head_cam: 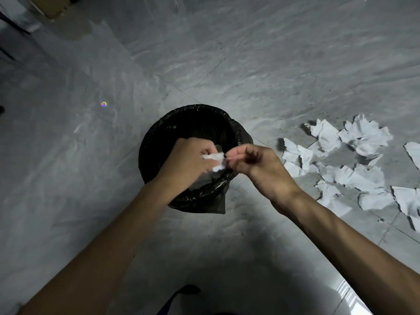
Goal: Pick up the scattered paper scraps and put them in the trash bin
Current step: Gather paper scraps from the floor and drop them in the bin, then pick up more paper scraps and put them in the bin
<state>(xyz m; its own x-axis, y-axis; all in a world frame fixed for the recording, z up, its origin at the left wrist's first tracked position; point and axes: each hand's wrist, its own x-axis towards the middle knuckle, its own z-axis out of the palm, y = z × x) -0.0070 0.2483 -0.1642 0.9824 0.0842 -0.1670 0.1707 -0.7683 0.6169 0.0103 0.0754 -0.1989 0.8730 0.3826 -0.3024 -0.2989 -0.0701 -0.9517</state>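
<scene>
A round trash bin (159,142) lined with a black plastic bag stands on the grey floor in the middle of the view. Both my hands hover over its opening. My left hand (188,160) is closed around a crumpled white paper scrap (216,159). My right hand (254,162) has its fingertips pinched together right beside that scrap, touching or nearly touching it; whether it grips the paper I cannot tell. Several torn white paper scraps (350,169) lie scattered on the floor to the right of the bin.
The grey marbled tile floor (91,155) spreads all around the bin. A cardboard box (52,5) sits at the top left corner. A dark shape, perhaps my foot (186,289), shows at the bottom centre.
</scene>
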